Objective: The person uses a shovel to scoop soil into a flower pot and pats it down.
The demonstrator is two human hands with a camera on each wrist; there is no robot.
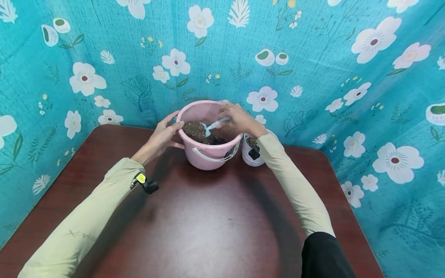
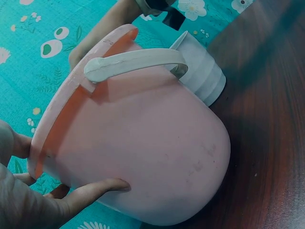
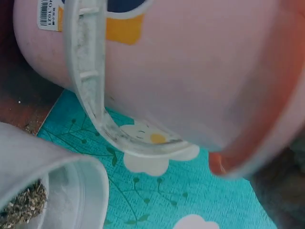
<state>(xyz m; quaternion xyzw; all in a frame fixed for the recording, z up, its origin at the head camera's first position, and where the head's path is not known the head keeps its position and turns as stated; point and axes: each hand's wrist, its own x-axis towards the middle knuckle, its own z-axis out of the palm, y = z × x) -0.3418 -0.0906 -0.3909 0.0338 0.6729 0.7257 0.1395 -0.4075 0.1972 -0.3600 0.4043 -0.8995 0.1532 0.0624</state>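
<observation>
A pink bucket point(image 1: 203, 159) stands at the back of the table, with dark soil point(image 1: 193, 131) inside, heaped toward its left. At the bucket's left rim my left hand point(image 1: 162, 133) grips the edge; in the left wrist view one finger point(image 2: 107, 185) lies along the outer wall. My right hand point(image 1: 239, 119) reaches over the right rim and holds a small light-blue trowel point(image 1: 218, 122) by its handle, its blade at the soil. The bucket's white handle point(image 1: 210, 157) hangs down on the near side. In the right wrist view the right hand's fingers are hidden behind the rim.
Close to the bucket's right side stands a white pot point(image 1: 248, 159) with dry, crumbly material point(image 3: 23, 207) in it, partly under the right forearm. Behind the brown table point(image 1: 194, 231) hangs a turquoise flowered curtain point(image 1: 222, 50).
</observation>
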